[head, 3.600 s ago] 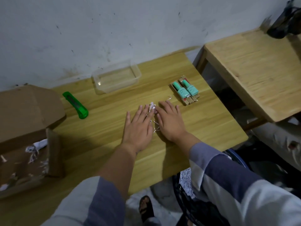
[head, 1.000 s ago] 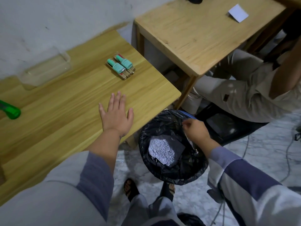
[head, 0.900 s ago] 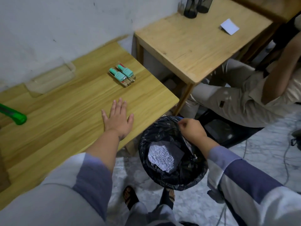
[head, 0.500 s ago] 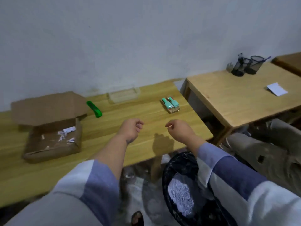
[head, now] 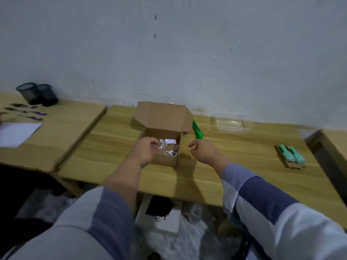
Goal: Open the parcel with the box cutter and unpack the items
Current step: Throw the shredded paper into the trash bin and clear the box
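Parcel (head: 165,128) is sitting open on the wooden table (head: 234,166), its lid leaning back. Left hand (head: 144,152) is curling fingers into its paper shreds (head: 168,143); right hand (head: 204,152) is hovering beside it, loosely spread, near the green box cutter (head: 197,130).

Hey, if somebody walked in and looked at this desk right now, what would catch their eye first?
Probably the open cardboard box at the middle of the desk, lid flipped back toward the wall, white paper scraps inside, with the left hand at its near left edge and the right hand hovering just right of it. Next, the bright green box cutter lying just right of the lid, and the teal-capped items out at the far right.
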A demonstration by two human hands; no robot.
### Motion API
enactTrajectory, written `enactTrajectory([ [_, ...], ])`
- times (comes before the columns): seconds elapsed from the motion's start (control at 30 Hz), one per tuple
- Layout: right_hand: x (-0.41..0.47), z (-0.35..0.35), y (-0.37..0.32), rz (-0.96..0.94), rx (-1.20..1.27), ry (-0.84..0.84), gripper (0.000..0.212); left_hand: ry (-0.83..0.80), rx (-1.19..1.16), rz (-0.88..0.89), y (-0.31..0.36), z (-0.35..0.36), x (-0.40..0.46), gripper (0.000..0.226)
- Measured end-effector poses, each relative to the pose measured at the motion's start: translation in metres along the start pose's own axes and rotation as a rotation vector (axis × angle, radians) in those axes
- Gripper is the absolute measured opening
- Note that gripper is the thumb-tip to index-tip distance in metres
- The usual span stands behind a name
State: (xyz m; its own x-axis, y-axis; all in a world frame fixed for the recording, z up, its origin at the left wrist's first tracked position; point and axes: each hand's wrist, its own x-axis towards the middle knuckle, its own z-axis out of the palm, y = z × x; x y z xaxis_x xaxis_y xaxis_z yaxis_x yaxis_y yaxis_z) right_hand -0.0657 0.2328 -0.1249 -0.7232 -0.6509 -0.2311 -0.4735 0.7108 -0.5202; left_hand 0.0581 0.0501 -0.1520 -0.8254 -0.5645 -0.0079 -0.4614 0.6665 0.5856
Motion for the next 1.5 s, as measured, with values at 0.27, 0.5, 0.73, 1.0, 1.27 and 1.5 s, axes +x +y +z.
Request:
enactTrajectory([
  [0.27, 0.075, 0.044, -0.034, 0.157, 0.098, 0.004, 0.068, -0.178, 0.018, -0.089, -0.072, -0.026, 0.060, 0.058],
  [0.5, 0.095, 0.061, -0.030, 0.287, 0.187, 0.069, 0.071, -0.338, -0.040, -0.068, -0.090, -0.025, 0.095, 0.077],
  [0.73, 0.082, 0.023, -0.015, 0.342, 0.195, 0.189, 0.069, -0.333, -0.094, 0.062, -0.043, -0.029, 0.111, 0.072],
  [1.0, -0.014, -0.033, 0.066, 0.567, 0.478, 0.378, 0.071, -0.452, -0.077, 0.267, 0.073, 0.033, 0.099, 0.068],
  [1.27, -0.182, -0.075, 0.195, 0.849, 0.662, 0.536, 0.067, -0.669, -0.106, 0.497, 0.215, 0.153, 0.004, 0.063],
  [1.5, -0.327, -0.076, 0.310, 1.018, 0.751, 0.593, 0.069, -0.837, -0.124, 0.567, 0.323, 0.265, -0.108, 0.058],
])
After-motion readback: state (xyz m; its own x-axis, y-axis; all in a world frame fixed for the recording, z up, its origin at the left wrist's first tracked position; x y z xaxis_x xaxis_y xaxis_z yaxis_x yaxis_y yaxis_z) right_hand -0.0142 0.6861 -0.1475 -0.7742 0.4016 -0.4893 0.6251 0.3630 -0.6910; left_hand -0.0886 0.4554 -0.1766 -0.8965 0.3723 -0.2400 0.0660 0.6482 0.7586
